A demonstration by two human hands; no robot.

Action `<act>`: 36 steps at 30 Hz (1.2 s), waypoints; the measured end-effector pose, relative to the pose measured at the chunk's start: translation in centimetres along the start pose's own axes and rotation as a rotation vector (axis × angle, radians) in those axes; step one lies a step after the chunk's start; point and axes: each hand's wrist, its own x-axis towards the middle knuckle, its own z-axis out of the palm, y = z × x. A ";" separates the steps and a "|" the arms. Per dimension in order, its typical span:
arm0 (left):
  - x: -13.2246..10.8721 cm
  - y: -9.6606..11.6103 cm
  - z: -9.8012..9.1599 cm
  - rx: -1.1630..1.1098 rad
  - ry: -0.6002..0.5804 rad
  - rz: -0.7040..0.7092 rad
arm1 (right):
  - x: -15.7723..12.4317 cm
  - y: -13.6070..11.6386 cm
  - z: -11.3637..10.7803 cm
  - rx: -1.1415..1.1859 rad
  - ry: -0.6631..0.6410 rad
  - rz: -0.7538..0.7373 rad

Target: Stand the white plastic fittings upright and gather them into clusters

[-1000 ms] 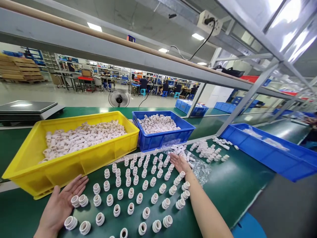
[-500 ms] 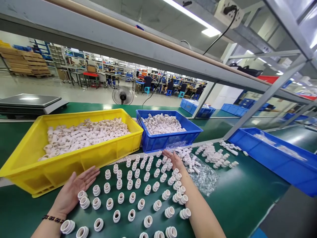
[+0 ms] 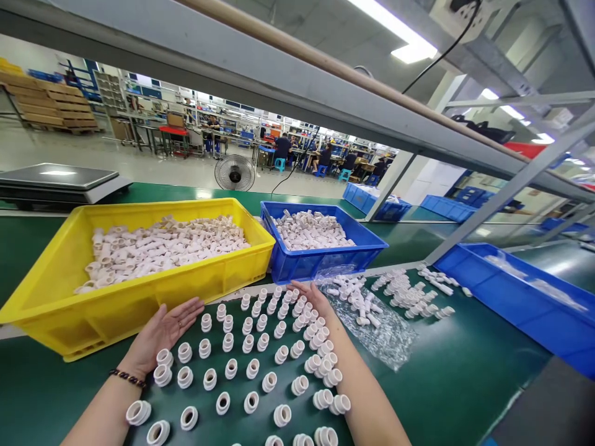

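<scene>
Many short white plastic pipe fittings [image 3: 231, 369] stand upright in loose rows on the green tabletop [image 3: 446, 371], spread between my two forearms. My left hand [image 3: 162, 331] rests on its edge at the left of the group, palm facing inward and fingers stretched out, close to the outermost fittings. On the far right side, my right hand [image 3: 316, 300] lies open with its fingers pointing left. Its forearm runs along the right edge of the group, where the fittings are bunched together against it. Neither hand grips anything.
A yellow bin [image 3: 162, 310] and a blue bin [image 3: 320, 263] full of white fittings stand behind the group. Right of my arm lie clear plastic film [image 3: 388, 341] and more white fittings [image 3: 413, 297]. Another blue bin [image 3: 520, 303] stands far right; a scale [image 3: 60, 179] sits back left.
Both hands have moved inward, the left one to the right and the right one to the left. The fittings along my right forearm have been pushed left and crowd closer together.
</scene>
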 end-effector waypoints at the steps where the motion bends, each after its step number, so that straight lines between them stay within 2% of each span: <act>1: 0.2 0.0 0.0 0.006 -0.007 0.002 | 0.3 0.3 0.4 0.004 -0.006 0.007; 10: 0.9 0.2 0.0 0.028 -0.110 0.002 | 2.5 2.4 3.7 0.031 -0.075 0.041; 17: 0.9 0.1 0.1 0.085 -0.113 0.016 | 3.6 3.7 6.9 0.050 -0.140 0.079; 25: 2.5 -0.1 1.0 0.157 -0.148 0.018 | 4.7 4.8 10.2 0.056 -0.216 0.133; 31: 3.2 -0.1 0.8 0.125 -0.207 0.018 | 6.3 6.6 12.0 0.054 -0.281 0.138; 36: 3.2 -0.1 0.4 0.076 -0.187 0.009 | 7.0 7.5 13.7 0.050 -0.340 0.153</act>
